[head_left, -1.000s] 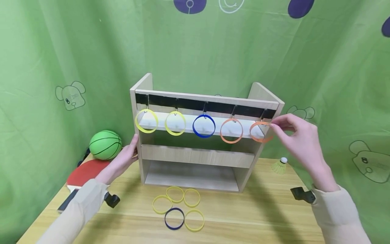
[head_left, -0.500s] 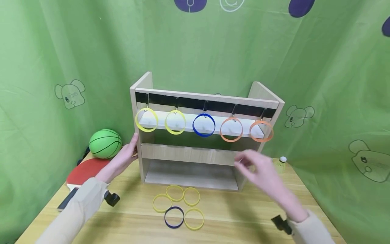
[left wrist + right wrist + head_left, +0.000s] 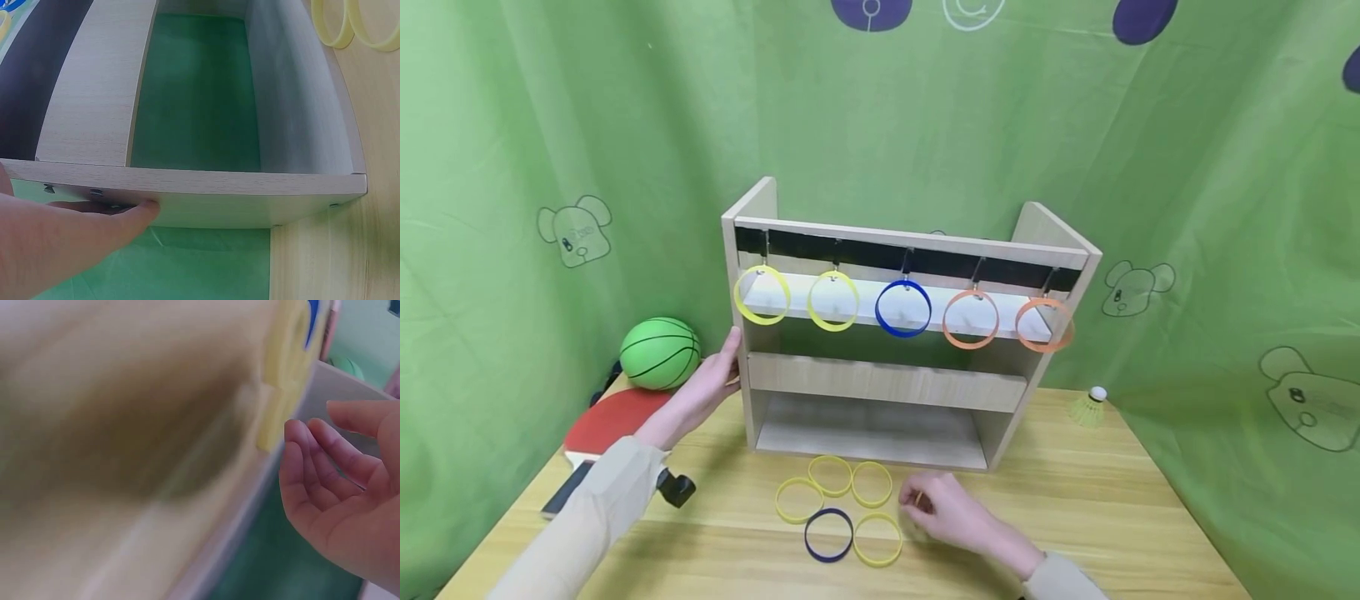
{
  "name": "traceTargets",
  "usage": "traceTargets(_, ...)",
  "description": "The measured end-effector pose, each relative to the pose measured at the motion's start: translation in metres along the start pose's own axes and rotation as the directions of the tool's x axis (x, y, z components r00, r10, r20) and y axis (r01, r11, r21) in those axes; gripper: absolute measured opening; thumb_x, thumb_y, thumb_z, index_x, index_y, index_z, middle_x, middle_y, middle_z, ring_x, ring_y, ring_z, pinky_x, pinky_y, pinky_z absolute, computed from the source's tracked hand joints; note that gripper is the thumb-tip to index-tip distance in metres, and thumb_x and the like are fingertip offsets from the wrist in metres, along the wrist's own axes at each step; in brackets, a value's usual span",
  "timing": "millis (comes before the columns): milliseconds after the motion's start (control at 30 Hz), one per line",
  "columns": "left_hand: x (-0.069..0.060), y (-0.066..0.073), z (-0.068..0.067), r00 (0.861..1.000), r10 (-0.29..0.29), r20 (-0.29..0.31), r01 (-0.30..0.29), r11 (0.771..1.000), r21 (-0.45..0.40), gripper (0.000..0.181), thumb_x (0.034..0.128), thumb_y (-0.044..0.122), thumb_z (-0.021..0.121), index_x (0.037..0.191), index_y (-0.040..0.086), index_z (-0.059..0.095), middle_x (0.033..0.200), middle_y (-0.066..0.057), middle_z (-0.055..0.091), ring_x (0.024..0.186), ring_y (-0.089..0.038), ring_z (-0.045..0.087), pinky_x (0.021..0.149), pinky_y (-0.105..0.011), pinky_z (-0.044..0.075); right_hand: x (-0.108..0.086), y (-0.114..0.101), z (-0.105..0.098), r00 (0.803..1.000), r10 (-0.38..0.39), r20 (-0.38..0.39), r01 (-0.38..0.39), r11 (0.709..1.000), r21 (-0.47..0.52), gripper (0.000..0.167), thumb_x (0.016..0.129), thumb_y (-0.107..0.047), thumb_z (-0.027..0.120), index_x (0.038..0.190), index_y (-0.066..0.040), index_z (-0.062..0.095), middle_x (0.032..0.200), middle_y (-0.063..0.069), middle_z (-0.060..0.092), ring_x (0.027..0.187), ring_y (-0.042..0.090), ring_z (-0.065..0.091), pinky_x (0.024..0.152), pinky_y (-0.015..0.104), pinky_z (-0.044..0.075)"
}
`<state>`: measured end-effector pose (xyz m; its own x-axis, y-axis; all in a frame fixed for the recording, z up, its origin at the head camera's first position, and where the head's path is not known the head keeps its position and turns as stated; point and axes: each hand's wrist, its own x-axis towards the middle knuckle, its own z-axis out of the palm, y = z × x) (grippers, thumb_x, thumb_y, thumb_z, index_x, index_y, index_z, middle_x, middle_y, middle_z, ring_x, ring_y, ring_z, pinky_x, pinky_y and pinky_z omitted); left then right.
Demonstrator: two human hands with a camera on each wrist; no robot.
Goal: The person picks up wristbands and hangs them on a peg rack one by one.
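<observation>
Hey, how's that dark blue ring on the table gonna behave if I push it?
The dark blue ring is probably light, given its thin band. Its evenly round outline suggests it may hold its shape. Lying flat, it would likely slide rather than roll, perhaps nudging the yellow ring on its right.

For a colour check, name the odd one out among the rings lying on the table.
The dark blue ring, left in the front pair; the other four there are yellow rings.

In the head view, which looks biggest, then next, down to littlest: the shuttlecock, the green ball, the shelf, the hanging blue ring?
1. Shelf
2. Green ball
3. Hanging blue ring
4. Shuttlecock
Nearer things can look bigger, so real sizes may differ.
</observation>
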<state>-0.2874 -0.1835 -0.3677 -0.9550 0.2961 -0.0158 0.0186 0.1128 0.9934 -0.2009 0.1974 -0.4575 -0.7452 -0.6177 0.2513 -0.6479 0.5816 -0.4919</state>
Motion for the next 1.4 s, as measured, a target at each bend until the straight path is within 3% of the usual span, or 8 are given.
traceTargets(333,0.001,-0.001,0.0,1.0,-0.002,0.002,0.002,1.0,0.006,0.095,0.0966,0.072,0.014,0.159,0.002,0.0,0.165,-0.026,0.0,0.155,-0.041,0.003,0.128,-0.055,0.011,0.003,0.006,0.023,0.997,-0.068,0.036,0.071,0.995,-0.073,0.008,0.081,-0.005,0.075,0.082,-0.007,0.067,0.074,-0.003,0.064,0.067,-0.005,0.052,0.059,0.008,0.049)
traceTargets(767,0.0,0.0,-0.001,1.0,-0.001,0.0,0.001,1.0,0.005,0.094,0.0968,0.072,0.014,0.158,0.002,-0.002,0.166,-0.025,-0.002,0.155,-0.04,0.002,0.128,-0.055,0.01,0.008,-0.004,0.02,0.998,-0.053,0.042,0.057,0.995,-0.086,0.007,0.082,0.001,0.071,0.083,-0.005,0.068,0.076,0.001,0.067,0.068,-0.006,0.05,0.058,0.008,0.049)
traceTargets(1000,0.002,-0.002,0.0,1.0,-0.003,-0.004,0.003,1.0,0.004,0.095,0.0965,0.072,0.015,0.158,0.002,-0.001,0.165,-0.026,0.0,0.154,-0.041,0.003,0.128,-0.054,0.011,0.014,-0.014,0.005,0.998,-0.063,0.027,0.064,0.997,-0.042,0.006,0.085,0.003,0.069,0.084,-0.003,0.069,0.077,0.006,0.073,0.067,-0.003,0.061,0.06,0.007,0.053)
traceTargets(1200,0.003,-0.002,-0.001,1.0,-0.004,-0.007,0.004,1.0,0.005,0.096,0.0959,0.073,0.015,0.159,0.003,-0.002,0.165,-0.025,-0.001,0.154,-0.042,0.003,0.128,-0.054,0.011,0.031,-0.034,-0.015,0.987,-0.162,-0.011,0.16,0.984,-0.083,0.006,0.085,0.002,0.07,0.085,-0.003,0.068,0.078,0.005,0.072,0.066,0.0,0.062,0.06,0.005,0.051)
traceTargets(1400,0.002,-0.002,0.0,1.0,0.0,-0.002,0.0,1.0,-0.002,0.094,0.0964,0.073,0.015,0.159,0.004,-0.003,0.166,-0.025,-0.003,0.154,-0.041,0.002,0.128,-0.055,0.011,0.056,-0.061,-0.045,0.962,-0.272,-0.023,0.263,0.946,-0.189,0.006,0.086,-0.001,0.072,0.086,-0.005,0.068,0.08,0.003,0.071,0.069,0.004,0.065,0.063,0.005,0.053)
